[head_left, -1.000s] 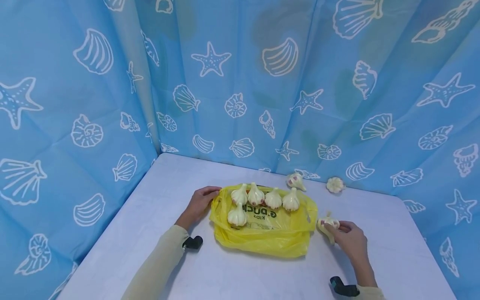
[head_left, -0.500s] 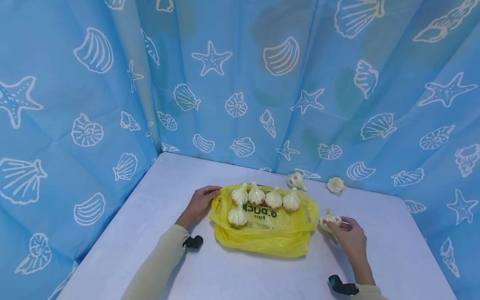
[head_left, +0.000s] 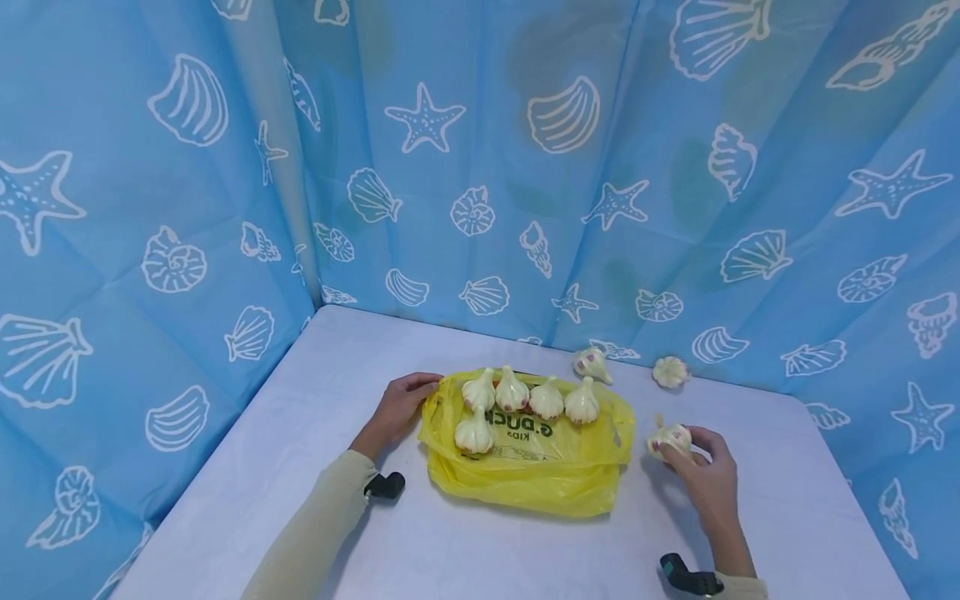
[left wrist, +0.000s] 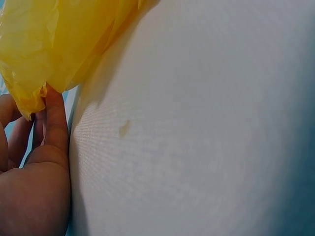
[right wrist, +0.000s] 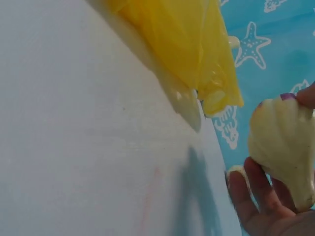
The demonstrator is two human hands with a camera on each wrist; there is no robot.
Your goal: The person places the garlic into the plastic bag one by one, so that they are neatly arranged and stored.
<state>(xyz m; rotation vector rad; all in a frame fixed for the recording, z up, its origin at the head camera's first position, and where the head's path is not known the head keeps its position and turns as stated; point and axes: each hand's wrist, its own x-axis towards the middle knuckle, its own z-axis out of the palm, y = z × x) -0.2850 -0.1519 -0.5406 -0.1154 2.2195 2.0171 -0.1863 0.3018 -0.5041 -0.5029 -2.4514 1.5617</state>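
Observation:
A yellow plastic bag [head_left: 525, 492] with printed lettering lies on the white table. Several garlic bulbs [head_left: 512, 390] sit on it, most in a row along its far side. At the bag's left end, my left hand [head_left: 400, 410] pinches its edge; the left wrist view has the gathered yellow film [left wrist: 34, 98] between thumb and fingers. To the right of the bag, my right hand [head_left: 705, 468] holds another garlic bulb [head_left: 667, 439] between thumb and fingers. The right wrist view brings that bulb close, its stem pointing down toward the palm.
Two more garlic bulbs lie near the table's back edge, one behind the bag [head_left: 591, 364] and one farther right [head_left: 671, 372]. A blue curtain [head_left: 480, 167] with white shell and starfish prints hangs along the back and left of the table [head_left: 450, 558].
My right hand has shifted slightly right, away from the bag, with the garlic bulb tilting in its fingers. The left hand and the bag stay as they were.

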